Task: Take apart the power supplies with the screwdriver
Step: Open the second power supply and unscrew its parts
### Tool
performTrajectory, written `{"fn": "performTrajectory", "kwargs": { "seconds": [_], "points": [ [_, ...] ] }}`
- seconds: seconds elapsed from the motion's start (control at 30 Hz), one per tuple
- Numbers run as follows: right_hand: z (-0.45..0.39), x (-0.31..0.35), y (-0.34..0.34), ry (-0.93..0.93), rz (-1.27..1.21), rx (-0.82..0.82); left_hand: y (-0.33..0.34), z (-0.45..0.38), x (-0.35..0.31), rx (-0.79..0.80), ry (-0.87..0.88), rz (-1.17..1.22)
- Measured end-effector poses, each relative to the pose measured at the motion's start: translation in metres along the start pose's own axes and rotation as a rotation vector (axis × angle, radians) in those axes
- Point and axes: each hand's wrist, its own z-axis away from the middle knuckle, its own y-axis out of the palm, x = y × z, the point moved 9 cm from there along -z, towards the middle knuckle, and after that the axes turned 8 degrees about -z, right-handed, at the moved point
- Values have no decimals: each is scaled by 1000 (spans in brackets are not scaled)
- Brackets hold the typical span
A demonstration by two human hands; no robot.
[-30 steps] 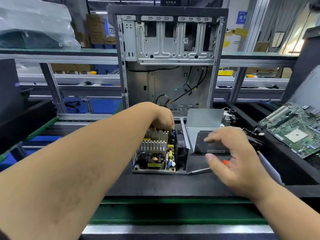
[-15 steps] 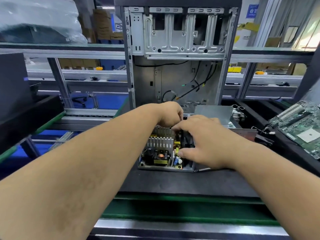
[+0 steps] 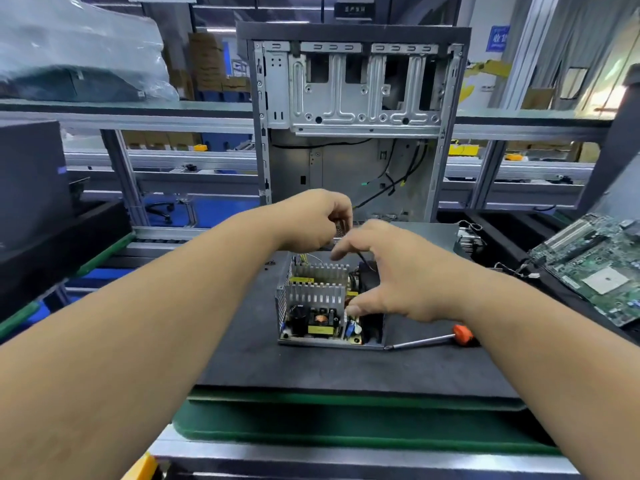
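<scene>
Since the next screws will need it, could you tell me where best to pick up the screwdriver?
Grip the screwdriver by its orange handle, coming from above with the right hand, which hovers nearest. It lies flat on the mat, tip pointing left at the power supply, handle on the right beneath the right forearm; the shaft is thin and probably slippery.
</scene>
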Motion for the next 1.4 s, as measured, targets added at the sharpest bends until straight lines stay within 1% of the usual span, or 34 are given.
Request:
{"fn": "performTrajectory", "kwargs": {
  "seconds": [0.07, 0.1, 0.13, 0.17, 0.23, 0.27, 0.4, 0.5, 0.57, 0.63, 0.73, 0.8, 0.87, 0.93, 1.0, 1.07, 1.13, 1.17, 1.23, 1.3, 1.33, 1.4],
  "points": [
    [6, -3, -11, -9, -118, -23, -5, 12, 11, -13, -51, 21],
    [9, -7, -15, 8, -133, -28, -8, 18, 15, -34, -74, 30],
    [12, -12, -16, 52, -90, -15, -9, 23, 18, -52, -93, 43],
    [13, -20, -14, 117, 12, 20, -8, 27, 20, -61, -109, 58],
    [14, -34, -1, 239, 256, 142, -4, 33, 20, -58, -142, 63],
    [12, -37, 6, 272, 336, 196, -1, 35, 20, -59, -159, 52],
    [0, -35, 11, 318, 388, 232, -4, 45, 19, -145, -226, 66],
    [-9, -27, 7, 294, 416, 258, -7, 55, 16, -210, -253, 96],
    [-11, -24, 7, 284, 339, 260, -6, 63, 14, -242, -248, 183],
    [-12, -20, 10, 260, 194, 253, -4, 73, 12, -274, -221, 229],
    [-19, -9, 1, 201, 21, 191, 7, 89, 16, -284, -165, 323],
    [-26, -8, -18, 185, -91, 92, 17, 100, 22, -321, -141, 465],
    [-31, -17, -41, 190, -252, -26, 24, 111, 27, -389, -101, 562],
    [-34, -38, -59, 222, -480, -158, 34, 123, 33, -430, -87, 565],
    [-37, -64, -75, 274, -696, -306, 45, 131, 37, -438, -71, 514],
    [-34, -90, -87, 347, -806, -450, 56, 135, 37, -421, -42, 458],
    [-24, -119, -93, 473, -757, -540, 62, 134, 35, -396, -24, 419],
    [-18, -133, -94, 550, -673, -561, 64, 132, 35, -382, -29, 412],
    [-8, -152, -99, 667, -395, -552, 68, 130, 39, -368, -63, 411],
    [-7, -160, -99, 730, -88, -465, 69, 129, 43, -374, -93, 388],
    [-8, -161, -95, 759, 18, -409, 69, 129, 43, -382, -100, 373],
    [-15, -164, -81, 813, 120, -283, 67, 129, 43, -403, -105, 350]
  ]
}}
